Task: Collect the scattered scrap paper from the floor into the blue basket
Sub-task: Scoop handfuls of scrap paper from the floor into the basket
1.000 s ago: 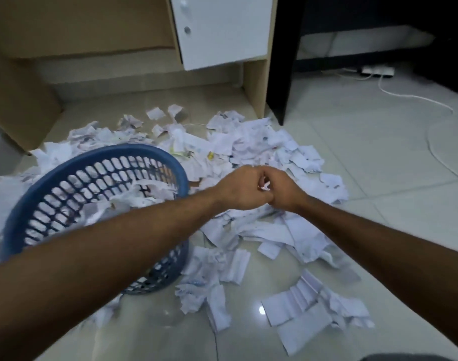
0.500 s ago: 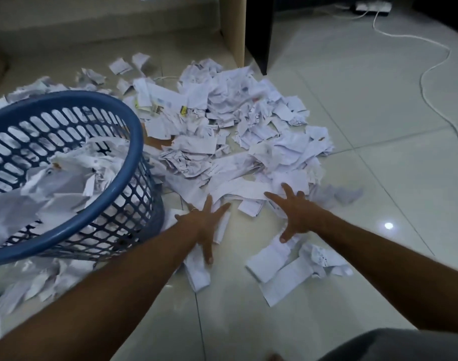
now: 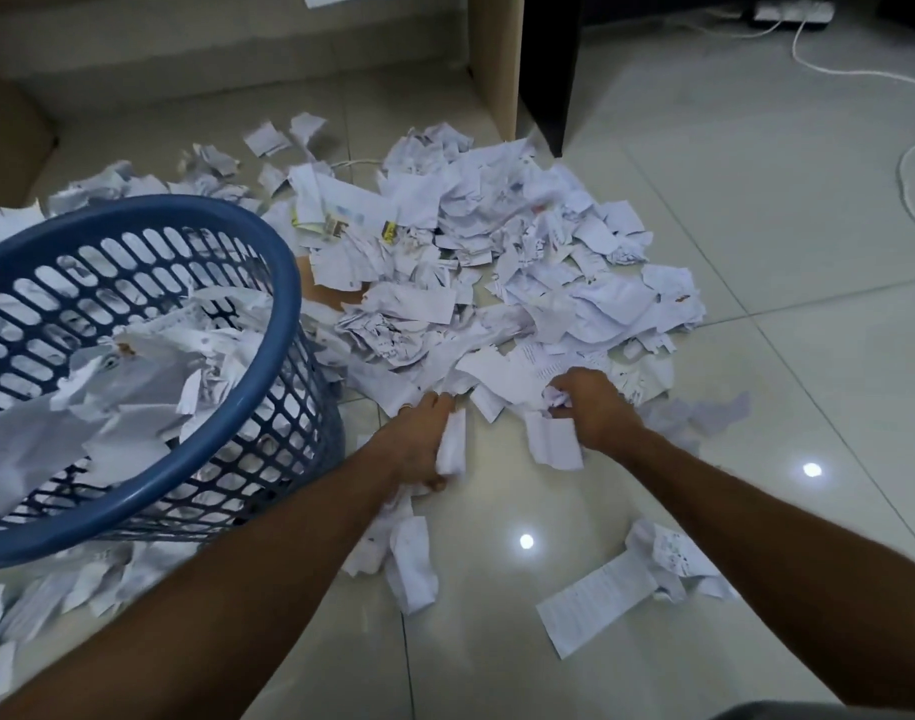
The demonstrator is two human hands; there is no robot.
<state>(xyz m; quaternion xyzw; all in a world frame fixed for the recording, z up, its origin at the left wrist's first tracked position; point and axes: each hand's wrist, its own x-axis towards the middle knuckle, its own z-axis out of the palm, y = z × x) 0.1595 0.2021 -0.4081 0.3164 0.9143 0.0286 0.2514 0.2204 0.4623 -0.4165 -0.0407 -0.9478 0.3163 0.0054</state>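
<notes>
**Gathering scraps beside the basket**

Reaching out just right of the blue basket, both your hands are down on the near edge of the scrap paper pile. Your left hand sits closest to the basket, its fingers curled round a white strip of paper that sticks out along the thumb side. Your right hand, further from the basket, has its fingers bent tightly — they pinch a crumpled scrap, and a folded piece hangs beneath the knuckles. The basket stands tilted toward you, already partly filled with torn sheets. More paper lies behind the basket, in front of it by your left forearm, and — well away from it — a printed slip rests under your right forearm on the tiled floor.
</notes>
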